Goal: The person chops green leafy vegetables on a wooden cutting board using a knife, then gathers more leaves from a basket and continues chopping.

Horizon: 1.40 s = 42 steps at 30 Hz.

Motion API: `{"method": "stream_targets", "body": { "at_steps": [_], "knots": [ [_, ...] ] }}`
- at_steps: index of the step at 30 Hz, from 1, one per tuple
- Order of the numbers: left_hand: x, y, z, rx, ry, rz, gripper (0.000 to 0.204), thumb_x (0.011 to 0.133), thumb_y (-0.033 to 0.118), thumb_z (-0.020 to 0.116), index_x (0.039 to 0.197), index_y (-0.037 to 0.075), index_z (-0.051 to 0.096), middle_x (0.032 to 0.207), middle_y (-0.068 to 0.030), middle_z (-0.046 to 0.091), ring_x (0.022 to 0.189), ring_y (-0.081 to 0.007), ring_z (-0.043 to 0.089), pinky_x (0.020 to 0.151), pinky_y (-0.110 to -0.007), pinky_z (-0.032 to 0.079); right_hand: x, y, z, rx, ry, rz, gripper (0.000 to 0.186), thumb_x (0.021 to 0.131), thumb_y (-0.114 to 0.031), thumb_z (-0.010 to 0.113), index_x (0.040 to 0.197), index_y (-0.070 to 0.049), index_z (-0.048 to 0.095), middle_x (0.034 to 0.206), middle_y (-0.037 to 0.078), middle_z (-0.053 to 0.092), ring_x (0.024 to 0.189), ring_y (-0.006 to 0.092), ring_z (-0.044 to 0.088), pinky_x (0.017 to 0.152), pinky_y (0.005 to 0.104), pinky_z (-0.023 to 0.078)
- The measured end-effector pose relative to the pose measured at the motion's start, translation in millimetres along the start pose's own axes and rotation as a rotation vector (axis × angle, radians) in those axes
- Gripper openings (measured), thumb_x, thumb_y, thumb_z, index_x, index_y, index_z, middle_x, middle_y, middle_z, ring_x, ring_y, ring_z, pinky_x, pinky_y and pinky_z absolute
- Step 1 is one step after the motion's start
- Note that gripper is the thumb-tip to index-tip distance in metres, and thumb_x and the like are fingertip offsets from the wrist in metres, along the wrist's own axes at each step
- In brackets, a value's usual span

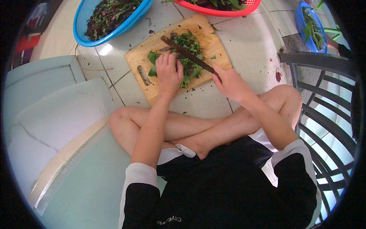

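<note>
Black shirt (pixel 232 187) closest, our right fingers (pixel 217 69) clamp the knife (pixel 187 54); left fingers (pixel 165 59) cover greens (pixel 190 40), grip unclear to us!

A single line of small white lettering (pixel 169 220) stands on the black front of the person's shirt (pixel 236 187), left of the middle near the lower edge; it appears upside down, slightly curved, some middle letters unclear

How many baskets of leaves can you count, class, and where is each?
3: a large blue basket upper left, a red basket at the top edge, and a small blue basket upper right.
</note>
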<state>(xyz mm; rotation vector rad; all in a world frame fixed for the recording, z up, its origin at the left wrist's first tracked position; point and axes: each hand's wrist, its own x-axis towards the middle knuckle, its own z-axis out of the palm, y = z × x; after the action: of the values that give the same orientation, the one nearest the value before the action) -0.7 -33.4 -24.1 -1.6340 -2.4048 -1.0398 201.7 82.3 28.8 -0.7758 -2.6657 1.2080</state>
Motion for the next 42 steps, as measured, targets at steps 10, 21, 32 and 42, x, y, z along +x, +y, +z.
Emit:
{"method": "stream_targets", "body": {
  "at_steps": [10, 21, 32, 42],
  "knots": [
    [14.0, 30.2, -43.4, -0.004, -0.104, -0.038, 0.050, 0.069, 0.033, 0.077, 0.108, 0.006, 0.060, 0.107, -0.0134, 0.056, 0.105, -0.0356, 0.051, 0.092, -0.048, 0.038, 10.0, -16.2, -5.6, -0.044, -0.071, 0.116, 0.018, 0.093, -0.016, 0.054, 0.104, -0.002, 0.050, 0.072, 0.027, 0.062, 0.072, 0.0470, 0.063, 0.064, 0.0565, 0.049],
    [6.4, 29.3, -9.5, 0.044, -0.004, -0.048, 0.041, 0.061, 0.018, 0.083, 0.097, 0.009, 0.065, 0.107, -0.0122, 0.056, 0.101, -0.0334, 0.053, 0.090, -0.045, 0.043, 21.7, -34.6, -22.0, -0.202, -0.247, 0.180, 0.011, 0.093, -0.011, 0.048, 0.099, -0.002, 0.051, 0.078, 0.023, 0.066, 0.076, 0.0437, 0.067, 0.066, 0.0538, 0.053],
    [7.3, 50.8, -19.3, 0.121, -0.086, -0.024, 0.033, 0.065, 0.014, 0.080, 0.091, 0.005, 0.061, 0.108, -0.0159, 0.056, 0.102, -0.0359, 0.053, 0.087, -0.046, 0.045, 20.2, -34.3, -19.5, -0.173, -0.114, 0.103, 0.013, 0.093, -0.015, 0.050, 0.097, -0.002, 0.048, 0.073, 0.025, 0.063, 0.072, 0.0455, 0.064, 0.062, 0.0543, 0.051],
    [-2.5, 26.5, -7.6, 0.069, -0.034, -0.045, 0.030, 0.062, 0.008, 0.081, 0.085, 0.007, 0.062, 0.093, -0.0104, 0.057, 0.091, -0.0328, 0.055, 0.078, -0.042, 0.047, 15.0, -41.2, -15.0, -0.209, -0.177, 0.137, 0.012, 0.087, -0.004, 0.052, 0.098, 0.000, 0.049, 0.072, 0.023, 0.066, 0.072, 0.0412, 0.069, 0.060, 0.0491, 0.055]
  ]
}}
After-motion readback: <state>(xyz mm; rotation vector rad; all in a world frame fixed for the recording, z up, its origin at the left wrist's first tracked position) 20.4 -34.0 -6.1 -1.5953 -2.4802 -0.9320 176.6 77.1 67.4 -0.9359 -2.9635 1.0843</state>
